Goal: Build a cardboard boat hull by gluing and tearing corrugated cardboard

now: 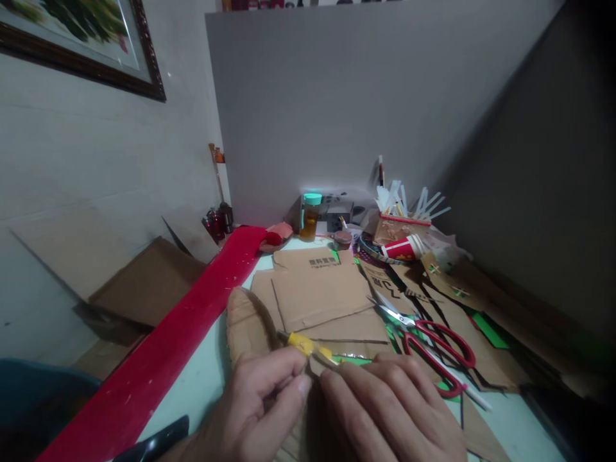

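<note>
My left hand (269, 401) is closed, its thumb and forefinger pinched at the edge of a brown cardboard piece (315, 423). Close beside it, my right hand (387, 401) has its fingers bent over the same cardboard, with the thumb hidden. Just beyond the fingertips shows a yellow tool (301, 343) with a dark pointed tip; its kind cannot be made out. A curved cardboard strip (245, 324) rises to the left of that tip. Red-handled scissors (423, 340) lie with blades parted, beyond my right hand.
Flat cardboard sheets (320, 295) cover the table middle, with more cardboard (457, 308) at right. A red strip (192, 327) runs along the left edge. At the back stand a teal-lidded bottle (309, 218), a box of white sticks (402, 228) and a tipped red paper cup (402, 249).
</note>
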The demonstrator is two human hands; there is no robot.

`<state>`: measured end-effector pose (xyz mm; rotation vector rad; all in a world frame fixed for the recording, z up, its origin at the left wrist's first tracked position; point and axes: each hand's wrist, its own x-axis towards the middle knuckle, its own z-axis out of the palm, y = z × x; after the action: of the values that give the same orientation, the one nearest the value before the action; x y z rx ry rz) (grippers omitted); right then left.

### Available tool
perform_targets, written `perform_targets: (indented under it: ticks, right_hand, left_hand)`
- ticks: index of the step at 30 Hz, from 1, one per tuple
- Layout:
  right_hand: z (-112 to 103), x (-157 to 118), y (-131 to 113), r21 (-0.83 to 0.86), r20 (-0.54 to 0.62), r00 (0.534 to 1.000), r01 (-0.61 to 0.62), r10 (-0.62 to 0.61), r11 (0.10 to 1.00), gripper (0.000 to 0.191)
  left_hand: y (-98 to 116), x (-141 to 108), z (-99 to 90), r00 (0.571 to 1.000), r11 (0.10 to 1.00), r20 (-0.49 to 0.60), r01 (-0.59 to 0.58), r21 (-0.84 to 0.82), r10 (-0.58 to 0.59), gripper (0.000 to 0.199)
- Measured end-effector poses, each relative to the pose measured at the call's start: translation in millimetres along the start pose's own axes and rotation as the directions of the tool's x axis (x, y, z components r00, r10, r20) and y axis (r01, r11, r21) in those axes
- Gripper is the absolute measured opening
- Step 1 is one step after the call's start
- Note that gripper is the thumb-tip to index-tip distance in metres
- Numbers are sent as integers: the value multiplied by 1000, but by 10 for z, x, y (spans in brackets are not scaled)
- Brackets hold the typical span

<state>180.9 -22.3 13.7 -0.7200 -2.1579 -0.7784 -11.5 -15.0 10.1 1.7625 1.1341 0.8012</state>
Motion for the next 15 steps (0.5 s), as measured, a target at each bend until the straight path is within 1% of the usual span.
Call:
perform_targets:
  ticks: [3,6,7,9,10,11,12,13,15]
  right_hand:
    - [-14,13,-18,-13,-5,999,-39,39,999,23]
    - [-10,20,-39,-5,-9,998,-54,54,999,24]
    - [-5,18,-44,1,-2,999,-47,47,999,25]
    - [13,12,-51,8,-6,1000,-17,17,1000,28]
    - [24,7,-54,8,-15,1000,-4,4,1000,30]
    - [35,4,-59,8,-25,1000,5,-5,1000,31]
    - [46,1,-65,13,-39,999,12,-12,1000,32]
    - [56,0,-73,22,-45,999,18,-17,1000,33]
    - [76,2,-91,52,-30,999,26,-25,998,32]
  left_hand:
    - [-24,-9,-1,1000,998,12,-22,-51,22,34]
    - [-148,-62,1,999,995,33,-16,-101,20,37]
    - [-198,-79,1,1000,992,19,16,-126,-14,38]
    - [-261,-86,-6,987,963,-91,108,-248,-134,39]
    - [-263,-69,-14,984,941,-24,163,-296,-178,42]
    - [-244,-39,-25,986,930,-26,148,-337,-166,41]
    - [-209,1,-39,994,937,33,109,-331,-105,39]
    - [-164,47,-54,988,953,151,73,-295,-29,38]
    - [-83,133,-85,983,958,184,74,-277,-22,37]
